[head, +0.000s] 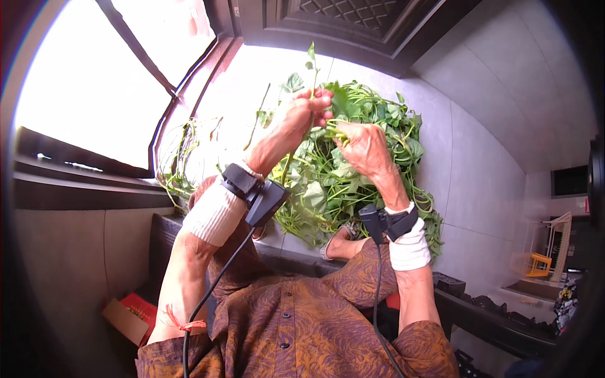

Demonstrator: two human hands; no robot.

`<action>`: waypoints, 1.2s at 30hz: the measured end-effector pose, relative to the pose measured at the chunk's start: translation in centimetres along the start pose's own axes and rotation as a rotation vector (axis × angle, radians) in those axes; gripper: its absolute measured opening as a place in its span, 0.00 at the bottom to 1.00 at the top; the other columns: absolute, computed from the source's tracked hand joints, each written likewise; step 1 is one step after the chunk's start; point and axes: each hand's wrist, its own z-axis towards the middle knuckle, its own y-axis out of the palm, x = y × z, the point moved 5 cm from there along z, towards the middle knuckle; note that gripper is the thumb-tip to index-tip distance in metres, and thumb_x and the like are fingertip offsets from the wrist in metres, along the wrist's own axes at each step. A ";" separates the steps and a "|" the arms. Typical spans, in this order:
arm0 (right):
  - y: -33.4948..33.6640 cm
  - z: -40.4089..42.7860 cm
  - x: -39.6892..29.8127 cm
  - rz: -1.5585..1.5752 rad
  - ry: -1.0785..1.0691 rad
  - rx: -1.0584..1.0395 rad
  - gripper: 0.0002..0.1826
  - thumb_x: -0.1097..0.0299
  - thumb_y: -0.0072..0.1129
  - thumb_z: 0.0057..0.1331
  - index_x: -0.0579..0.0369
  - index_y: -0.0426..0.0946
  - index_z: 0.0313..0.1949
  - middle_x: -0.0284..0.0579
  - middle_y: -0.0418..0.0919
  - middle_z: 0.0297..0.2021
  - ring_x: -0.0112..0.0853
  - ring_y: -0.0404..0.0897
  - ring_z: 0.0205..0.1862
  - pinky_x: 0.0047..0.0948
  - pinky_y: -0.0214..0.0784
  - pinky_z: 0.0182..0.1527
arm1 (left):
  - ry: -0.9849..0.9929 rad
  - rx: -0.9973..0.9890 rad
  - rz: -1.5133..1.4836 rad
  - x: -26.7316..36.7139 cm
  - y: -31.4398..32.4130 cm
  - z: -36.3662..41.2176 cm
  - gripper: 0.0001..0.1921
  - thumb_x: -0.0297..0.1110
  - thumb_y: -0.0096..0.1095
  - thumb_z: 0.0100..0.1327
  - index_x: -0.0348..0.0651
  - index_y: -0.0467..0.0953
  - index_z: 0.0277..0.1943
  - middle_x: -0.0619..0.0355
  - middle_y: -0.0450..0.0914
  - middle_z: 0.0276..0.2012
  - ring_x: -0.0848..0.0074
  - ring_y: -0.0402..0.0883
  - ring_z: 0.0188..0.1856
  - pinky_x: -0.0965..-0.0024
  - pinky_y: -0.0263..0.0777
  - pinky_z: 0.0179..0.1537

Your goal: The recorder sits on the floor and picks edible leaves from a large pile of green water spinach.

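My left hand grips a long green vine stem, its small-leaved tip standing up above the fingers and its lower end running down past my wrist. Just to the right, my right hand pinches a small bunch of cut green stems between thumb and fingers. The two hands are close but apart. Beneath them spreads a large heap of leafy green vines, which look like sweet potato vines, lying on the floor before my feet. My forearms hide part of the heap.
Bare, thin vines lie to the left by the bright doorway. A dark panelled door stands beyond the heap. A dark wooden bench extends to the right, and a red cardboard box is at lower left. Cables trail from both wrist devices.
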 end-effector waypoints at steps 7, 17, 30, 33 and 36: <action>-2.5 0.0 -0.4 -0.270 -0.095 0.391 0.06 0.79 0.50 0.44 0.56 0.68 0.23 0.44 0.71 0.18 0.40 0.75 0.23 0.37 0.66 0.24 | 0.078 0.167 0.191 0.9 -0.9 -0.9 0.11 0.37 0.53 0.62 0.43 0.73 0.44 0.64 0.74 0.32 0.81 0.71 0.31 0.76 0.66 0.33; -0.7 0.4 -1.0 -0.199 -0.097 0.299 0.05 0.78 0.51 0.50 0.55 0.72 0.28 0.42 0.73 0.17 0.35 0.76 0.22 0.34 0.67 0.21 | 0.087 0.016 -0.037 1.3 0.6 -0.4 0.11 0.32 0.49 0.65 0.42 0.69 0.48 0.60 0.77 0.34 0.80 0.75 0.33 0.75 0.69 0.37; -2.0 1.9 3.9 1.222 0.596 0.307 0.09 0.66 0.60 0.56 0.59 0.76 0.32 0.31 0.69 0.15 0.17 0.62 0.12 0.15 0.54 0.15 | 0.025 -0.118 0.326 -0.1 3.3 -2.3 0.12 0.32 0.52 0.63 0.34 0.73 0.46 0.58 0.77 0.34 0.80 0.75 0.35 0.75 0.69 0.38; -5.1 2.3 5.9 0.930 0.533 0.370 0.10 0.65 0.61 0.56 0.58 0.75 0.32 0.35 0.74 0.19 0.18 0.66 0.15 0.17 0.58 0.15 | 0.209 -0.117 0.399 1.8 2.6 -1.6 0.15 0.33 0.52 0.63 0.33 0.72 0.48 0.55 0.78 0.35 0.78 0.74 0.35 0.74 0.68 0.38; -6.2 1.7 7.1 0.820 0.335 0.359 0.11 0.63 0.60 0.58 0.58 0.75 0.32 0.36 0.75 0.21 0.19 0.68 0.16 0.19 0.62 0.16 | 0.205 0.038 0.248 3.7 0.4 -0.2 0.15 0.35 0.53 0.62 0.32 0.73 0.45 0.50 0.77 0.34 0.75 0.77 0.32 0.73 0.72 0.37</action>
